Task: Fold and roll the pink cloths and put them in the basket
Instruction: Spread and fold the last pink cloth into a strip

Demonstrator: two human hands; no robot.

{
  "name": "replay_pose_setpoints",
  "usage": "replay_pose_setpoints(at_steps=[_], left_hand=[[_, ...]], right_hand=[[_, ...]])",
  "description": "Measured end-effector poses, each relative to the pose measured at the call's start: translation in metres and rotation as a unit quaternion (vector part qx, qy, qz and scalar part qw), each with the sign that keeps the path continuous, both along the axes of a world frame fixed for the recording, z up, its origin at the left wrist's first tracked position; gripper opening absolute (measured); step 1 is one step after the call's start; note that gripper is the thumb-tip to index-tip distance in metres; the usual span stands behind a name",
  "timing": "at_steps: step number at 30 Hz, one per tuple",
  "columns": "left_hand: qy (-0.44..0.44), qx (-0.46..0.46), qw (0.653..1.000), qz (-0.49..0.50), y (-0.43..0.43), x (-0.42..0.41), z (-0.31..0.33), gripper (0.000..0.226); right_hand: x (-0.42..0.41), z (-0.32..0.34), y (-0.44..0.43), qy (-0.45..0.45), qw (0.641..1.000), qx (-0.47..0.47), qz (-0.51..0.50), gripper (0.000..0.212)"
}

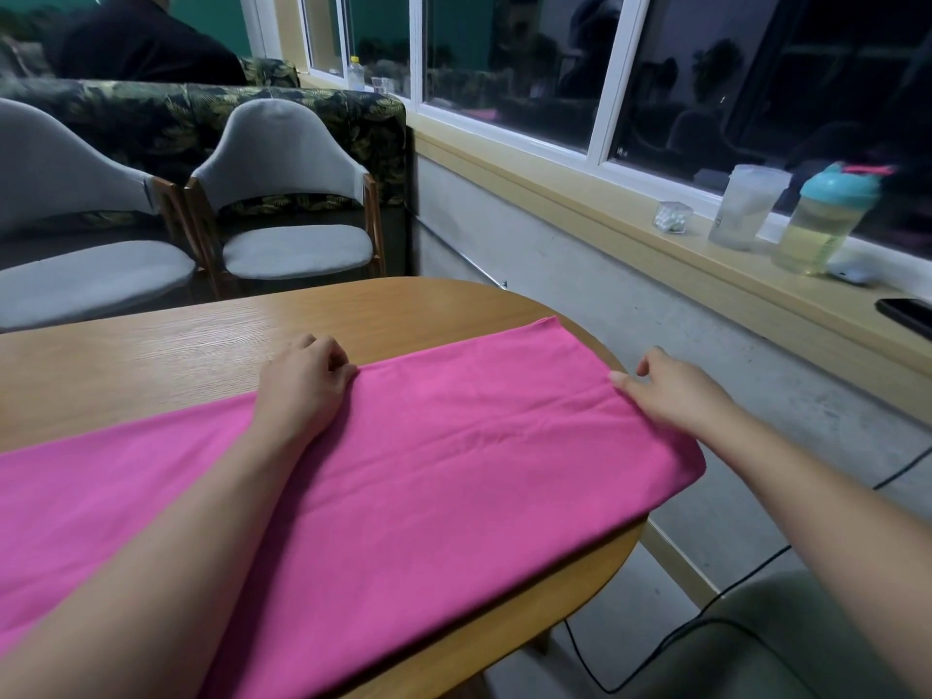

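A pink cloth (454,471) lies folded into a long band across the wooden table (176,345), its right end draping slightly over the rounded table edge. My left hand (302,380) sits at the cloth's far long edge, fingers curled and pinching that edge. My right hand (671,391) is at the right end of the cloth, pinching the end's edge between thumb and fingers. No basket is in view.
Two grey chairs (297,194) stand beyond the table. A window ledge (655,254) on the right carries a clear cup (746,209), a teal-lidded bottle (822,224), a small clear box (673,217) and a phone (908,315). Black cables (655,643) run on the floor.
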State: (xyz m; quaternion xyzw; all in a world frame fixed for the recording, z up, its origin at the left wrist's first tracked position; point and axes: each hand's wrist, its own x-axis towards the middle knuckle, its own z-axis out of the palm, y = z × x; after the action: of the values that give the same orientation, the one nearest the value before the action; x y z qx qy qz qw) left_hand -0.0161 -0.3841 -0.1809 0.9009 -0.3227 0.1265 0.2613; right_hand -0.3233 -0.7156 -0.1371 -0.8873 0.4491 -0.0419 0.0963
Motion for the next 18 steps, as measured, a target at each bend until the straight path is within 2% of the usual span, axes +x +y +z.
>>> replay_pose_setpoints(at_steps=[3, 5, 12, 15, 18], left_hand=[[0.0, -0.003, 1.0, -0.003, -0.001, 0.0, -0.001, 0.016], [0.001, -0.005, 1.0, -0.003, -0.001, 0.001, -0.001, 0.016], [-0.002, -0.013, 1.0, -0.005, -0.001, 0.002, -0.001, 0.016], [0.015, -0.033, 0.999, -0.017, 0.001, 0.003, -0.002, 0.016], [0.035, -0.074, 0.996, -0.032, 0.005, 0.007, -0.002, 0.013]], right_hand=[[0.025, 0.0, -0.001, 0.006, 0.998, -0.054, 0.02, 0.059], [0.048, -0.002, 0.014, -0.003, 0.991, -0.097, 0.09, 0.058], [0.12, -0.016, 0.163, -0.041, 0.93, -0.043, 0.362, 0.065], [0.137, -0.026, 0.226, -0.04, 0.913, -0.038, 0.404, 0.066], [0.15, -0.039, 0.255, -0.047, 0.916, -0.029, 0.396, 0.066]])
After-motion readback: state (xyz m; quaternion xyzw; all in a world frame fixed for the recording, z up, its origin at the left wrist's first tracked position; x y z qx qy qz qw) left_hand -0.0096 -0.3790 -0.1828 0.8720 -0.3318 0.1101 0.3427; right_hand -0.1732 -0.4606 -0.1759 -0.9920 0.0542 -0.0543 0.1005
